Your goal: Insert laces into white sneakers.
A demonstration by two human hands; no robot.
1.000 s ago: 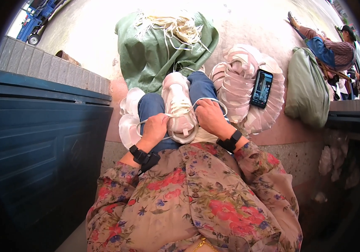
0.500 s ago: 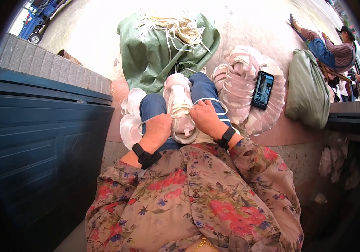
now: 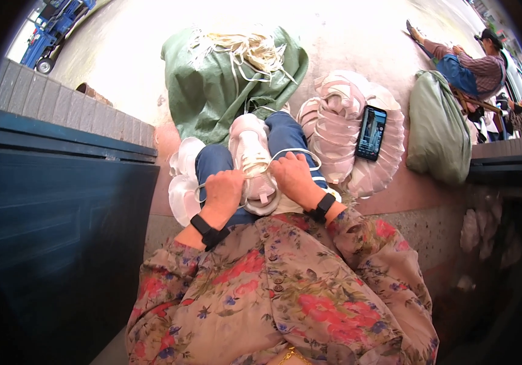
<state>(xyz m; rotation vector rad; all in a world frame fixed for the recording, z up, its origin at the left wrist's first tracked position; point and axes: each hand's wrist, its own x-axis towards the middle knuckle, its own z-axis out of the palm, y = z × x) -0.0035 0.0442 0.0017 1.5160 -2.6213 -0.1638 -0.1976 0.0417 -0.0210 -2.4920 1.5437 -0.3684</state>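
A pale pink and white sneaker (image 3: 244, 135) rests between my knees, its heel collar with a pull tab toward me. Cream shoelace (image 3: 253, 163) runs through its upper eyelets. At the shoe's left side my left hand (image 3: 223, 190) is closed, pinching a strand of lace; a loop hangs off beyond its wrist side. On the right side my right hand (image 3: 293, 177) is closed on the other strand, and a long loop trails over my right knee (image 3: 288, 135). The fingertips of both hands are partly hidden, close to the lacing.
A green sack (image 3: 197, 100) stands ahead, a bundle of cream laces (image 3: 260, 53) on top. At right, stacked pink-white shoe uppers (image 3: 334, 137) support a phone (image 3: 371, 132). Beyond are another sack (image 3: 436, 137) and a seated person (image 3: 477, 70). White shoe pieces (image 3: 183, 196) and blue door (image 3: 60, 213) lie left.
My view has shifted slightly, so the scene sits a little left. My left hand has turned, its fingers now nearer the lacing; both hands keep hold of the lace.
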